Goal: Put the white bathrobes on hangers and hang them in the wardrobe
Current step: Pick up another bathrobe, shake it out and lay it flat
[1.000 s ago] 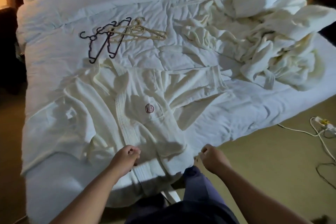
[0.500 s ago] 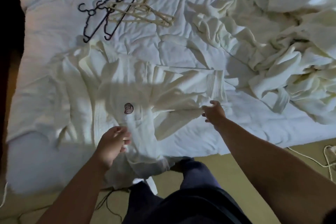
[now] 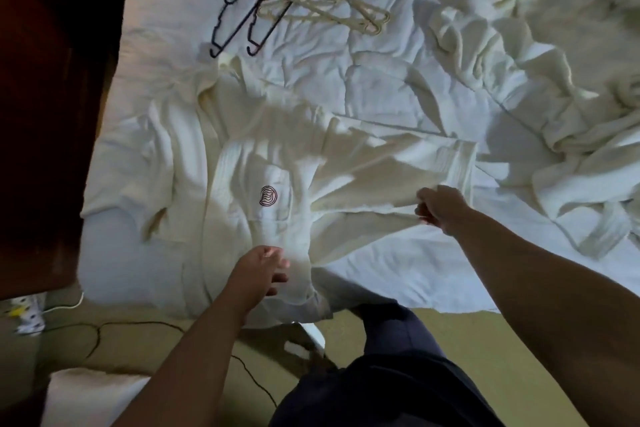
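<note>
Head view: right hand (image 3: 441, 208) on bathrobe sleeve (image 3: 381, 177), left hand (image 3: 258, 274) near hem

A bathrobe (image 3: 242, 166) lies spread on the near-left part of the bed (image 3: 398, 270). The hangers (image 3: 294, 0) lie piled just beyond its collar. A heap of bathrobes (image 3: 554, 97) fills the bed's right. A cable (image 3: 97, 333) crosses the floor (image 3: 485, 340), near left.

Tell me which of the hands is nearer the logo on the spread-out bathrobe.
Left. The left hand is just below the logo, over the bathrobe front; the right hand is well off to the logo's right, gripping the sleeve.
</note>
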Demonstrator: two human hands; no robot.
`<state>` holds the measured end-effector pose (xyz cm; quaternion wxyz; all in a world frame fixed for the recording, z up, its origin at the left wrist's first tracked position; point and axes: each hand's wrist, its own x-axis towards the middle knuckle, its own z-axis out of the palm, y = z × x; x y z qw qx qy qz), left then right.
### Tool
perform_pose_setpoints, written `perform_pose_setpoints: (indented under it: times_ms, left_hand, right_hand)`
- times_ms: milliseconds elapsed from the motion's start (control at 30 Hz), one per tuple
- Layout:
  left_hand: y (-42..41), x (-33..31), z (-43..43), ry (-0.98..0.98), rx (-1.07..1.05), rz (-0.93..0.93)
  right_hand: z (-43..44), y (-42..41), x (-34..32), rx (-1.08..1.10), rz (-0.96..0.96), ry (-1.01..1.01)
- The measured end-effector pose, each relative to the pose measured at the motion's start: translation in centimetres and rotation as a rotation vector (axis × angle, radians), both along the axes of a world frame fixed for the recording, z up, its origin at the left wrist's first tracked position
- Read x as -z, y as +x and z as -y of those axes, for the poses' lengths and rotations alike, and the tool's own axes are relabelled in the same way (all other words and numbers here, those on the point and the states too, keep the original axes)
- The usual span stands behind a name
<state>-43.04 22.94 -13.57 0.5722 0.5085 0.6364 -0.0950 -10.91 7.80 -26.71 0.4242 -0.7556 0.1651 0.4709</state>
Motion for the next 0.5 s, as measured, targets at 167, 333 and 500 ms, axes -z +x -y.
perform_pose_setpoints:
  times_ms: [167,333,500]
  left_hand:
    - [-0.2,0.2,-0.9,0.063,0.053,-0.037]
    - [-1.3,0.5,-1.2,0.107,0.053,-0.027]
    - [-4.8,0.7,-0.5,0.112,0.051,-0.025]
  right_hand:
    - [5.4,9.2,-3.1,0.2,0.411,-0.085]
    - [7.3,10.4,-1.7,0.144,0.355,-0.178]
    - [3.2,-0.1,-2.3,-0.259,0.606,-0.534]
